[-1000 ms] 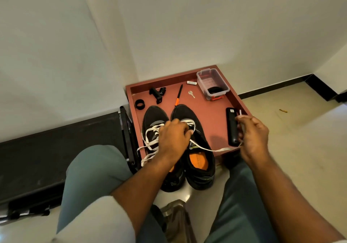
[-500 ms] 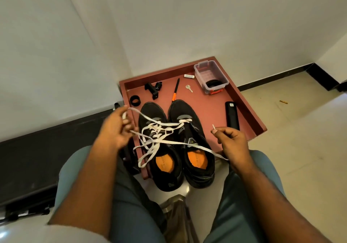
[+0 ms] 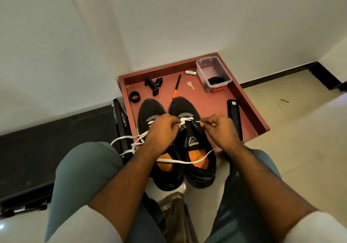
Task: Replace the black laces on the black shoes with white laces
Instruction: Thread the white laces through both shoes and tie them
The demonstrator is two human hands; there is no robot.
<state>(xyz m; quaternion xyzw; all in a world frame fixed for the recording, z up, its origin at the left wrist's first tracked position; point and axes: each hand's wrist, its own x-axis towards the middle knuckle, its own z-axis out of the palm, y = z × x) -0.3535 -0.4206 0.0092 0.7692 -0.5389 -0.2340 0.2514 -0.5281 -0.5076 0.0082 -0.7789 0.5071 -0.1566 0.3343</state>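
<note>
Two black shoes with orange insoles stand side by side on a red tray (image 3: 249,109), heels toward me. My left hand (image 3: 161,130) sits over the left shoe (image 3: 150,109) and pinches a white lace (image 3: 185,161) near the front eyelets of the right shoe (image 3: 189,139). My right hand (image 3: 218,128) pinches the other end of that lace just right of the same eyelets. One strand trails across both insoles. A loose tangle of white lace (image 3: 129,145) hangs off the left shoe to the left.
On the tray lie a black ring (image 3: 134,97), a black clamp part (image 3: 153,85), an orange-handled tool (image 3: 176,86), a key (image 3: 190,85), a clear plastic box (image 3: 213,73) and a long black case (image 3: 234,116). White walls stand behind; my knees flank the shoes.
My left hand has come in from the far left to the right shoe's eyelets. My right hand has moved up and left to meet it. The lace now hangs slack.
</note>
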